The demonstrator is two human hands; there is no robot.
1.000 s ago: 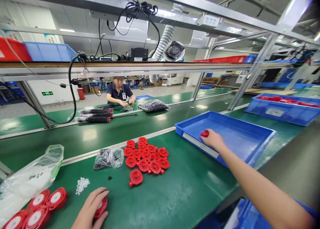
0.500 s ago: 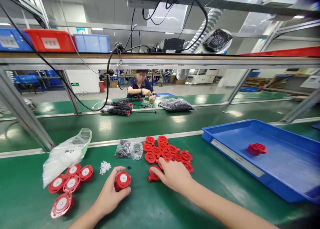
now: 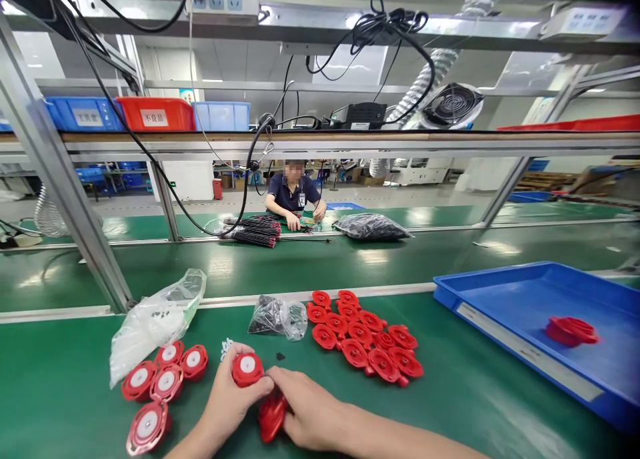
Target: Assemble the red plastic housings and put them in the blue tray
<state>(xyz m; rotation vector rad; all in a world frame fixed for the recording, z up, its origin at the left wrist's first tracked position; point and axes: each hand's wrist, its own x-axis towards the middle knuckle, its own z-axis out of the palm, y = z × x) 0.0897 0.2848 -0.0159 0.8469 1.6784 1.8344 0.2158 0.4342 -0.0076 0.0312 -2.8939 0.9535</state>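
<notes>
My left hand [image 3: 227,395] is closed around a round red plastic part with a white disc [image 3: 247,365] on top. Beside it, my right hand [image 3: 307,405] grips another red plastic part [image 3: 271,417], smeared by motion and partly covered by the fingers. The two hands meet at the fingertips, just above the green bench [image 3: 435,419]. To the left sit several red parts with white discs [image 3: 167,382]. A group of red parts without discs [image 3: 360,332] lies right of centre. Small white pieces [image 3: 227,347] show behind my left hand, and a tiny black piece [image 3: 281,356] lies nearby.
A blue tray [image 3: 525,339] on the right holds one red part [image 3: 571,331]. Plastic bags, one whitish [image 3: 155,325] and one with black pieces [image 3: 270,315], lie at the back. Across the bench a person [image 3: 295,195] works beside bundled cables [image 3: 255,231]. A metal post [image 3: 75,179] stands left.
My right hand has taken a red part from the group and carried it left to my left hand. My left hand still holds its part. The view has shifted.
</notes>
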